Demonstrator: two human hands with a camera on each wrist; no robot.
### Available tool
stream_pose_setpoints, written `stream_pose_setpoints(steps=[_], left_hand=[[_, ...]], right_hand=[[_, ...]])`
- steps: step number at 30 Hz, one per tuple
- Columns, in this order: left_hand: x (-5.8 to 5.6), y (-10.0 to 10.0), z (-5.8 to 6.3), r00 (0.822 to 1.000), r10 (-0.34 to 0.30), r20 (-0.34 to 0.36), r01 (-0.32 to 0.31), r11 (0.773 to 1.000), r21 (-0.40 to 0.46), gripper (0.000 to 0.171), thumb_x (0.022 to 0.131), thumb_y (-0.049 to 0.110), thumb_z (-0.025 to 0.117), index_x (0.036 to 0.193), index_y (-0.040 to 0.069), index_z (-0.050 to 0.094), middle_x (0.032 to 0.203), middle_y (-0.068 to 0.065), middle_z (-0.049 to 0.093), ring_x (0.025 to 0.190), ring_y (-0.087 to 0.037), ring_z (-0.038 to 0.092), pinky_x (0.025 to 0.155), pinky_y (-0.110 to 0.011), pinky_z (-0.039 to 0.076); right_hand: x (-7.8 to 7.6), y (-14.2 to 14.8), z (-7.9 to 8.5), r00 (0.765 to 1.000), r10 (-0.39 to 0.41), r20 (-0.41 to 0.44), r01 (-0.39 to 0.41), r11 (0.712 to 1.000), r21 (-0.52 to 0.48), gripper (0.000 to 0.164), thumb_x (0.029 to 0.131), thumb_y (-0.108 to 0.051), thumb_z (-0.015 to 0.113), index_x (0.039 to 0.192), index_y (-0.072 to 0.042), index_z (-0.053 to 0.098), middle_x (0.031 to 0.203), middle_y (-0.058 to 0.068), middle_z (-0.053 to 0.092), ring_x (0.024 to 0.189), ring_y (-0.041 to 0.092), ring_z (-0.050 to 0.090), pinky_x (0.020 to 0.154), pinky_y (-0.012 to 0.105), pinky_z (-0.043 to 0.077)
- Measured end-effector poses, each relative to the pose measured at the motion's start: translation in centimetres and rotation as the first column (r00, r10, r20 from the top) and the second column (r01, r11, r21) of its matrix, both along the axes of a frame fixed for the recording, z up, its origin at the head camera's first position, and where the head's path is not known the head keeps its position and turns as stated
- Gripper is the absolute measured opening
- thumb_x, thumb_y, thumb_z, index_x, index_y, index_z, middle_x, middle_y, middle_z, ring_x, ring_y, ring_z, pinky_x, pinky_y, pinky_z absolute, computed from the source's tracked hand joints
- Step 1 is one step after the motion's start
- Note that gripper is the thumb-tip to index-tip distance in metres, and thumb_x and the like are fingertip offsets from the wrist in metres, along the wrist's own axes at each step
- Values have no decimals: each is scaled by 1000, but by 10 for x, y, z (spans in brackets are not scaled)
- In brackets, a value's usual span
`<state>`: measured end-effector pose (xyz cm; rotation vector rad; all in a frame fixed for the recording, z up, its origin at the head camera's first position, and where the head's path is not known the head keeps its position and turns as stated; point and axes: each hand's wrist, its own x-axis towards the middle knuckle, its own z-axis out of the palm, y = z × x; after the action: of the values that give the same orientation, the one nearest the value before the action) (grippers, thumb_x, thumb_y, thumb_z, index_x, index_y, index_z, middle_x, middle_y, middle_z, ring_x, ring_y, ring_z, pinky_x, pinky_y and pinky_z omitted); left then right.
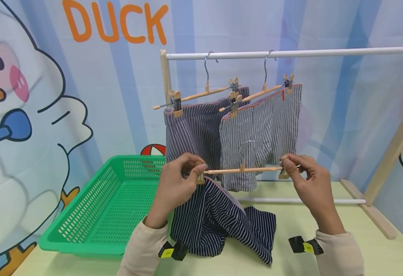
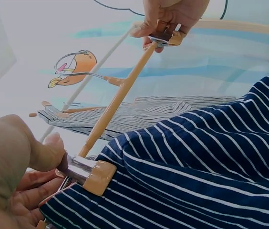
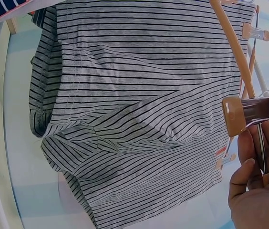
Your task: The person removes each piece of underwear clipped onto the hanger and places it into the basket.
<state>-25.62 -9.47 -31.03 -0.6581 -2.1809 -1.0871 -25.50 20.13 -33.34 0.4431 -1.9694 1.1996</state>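
A wooden clip hanger (image 1: 260, 169) is held up level between both hands, its metal hook pointing upward. My left hand (image 1: 175, 186) pinches the clip (image 2: 100, 177) at its left end, where the waistband corner of navy shorts with white stripes (image 1: 205, 218) is caught. The rest of the shorts droops down to the table, folded over. At the other end my right hand (image 1: 310, 182) pinches the second clip (image 3: 234, 116) between thumb and fingers. No cloth shows in that clip.
Behind the hands, a rack with a white rail (image 1: 312, 53) carries grey striped shorts (image 1: 261, 126) and dark striped shorts (image 1: 205, 126), each on a clip hanger. A green perforated basket (image 1: 54, 238) stands on the pale table (image 1: 301, 264) at left. The rack's wooden foot (image 1: 374, 212) is at right.
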Motion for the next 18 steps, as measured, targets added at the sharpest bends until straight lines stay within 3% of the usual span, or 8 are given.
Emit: stream_pose_setpoints(steps=[9, 18], left_hand=[[2, 0, 1, 1000, 26, -9, -26, 1000, 7, 6, 89, 17, 65, 92, 12, 67, 77, -2, 65, 68, -7, 56, 51, -30, 49], [1, 1, 1, 999, 13, -39, -12, 1000, 20, 6, 89, 15, 65, 92, 10, 67, 77, -3, 65, 69, -8, 56, 49, -31, 49]], right_hand=[[1, -2, 0, 1000, 1, 11, -1, 1000, -9, 23, 92, -10, 59, 113, -1, 67, 99, -25, 57, 84, 8, 48, 72, 15, 38], [3, -2, 2, 1000, 3, 28, -2, 999, -34, 23, 92, -10, 59, 112, -2, 68, 99, -23, 59, 84, 10, 47, 72, 17, 38]])
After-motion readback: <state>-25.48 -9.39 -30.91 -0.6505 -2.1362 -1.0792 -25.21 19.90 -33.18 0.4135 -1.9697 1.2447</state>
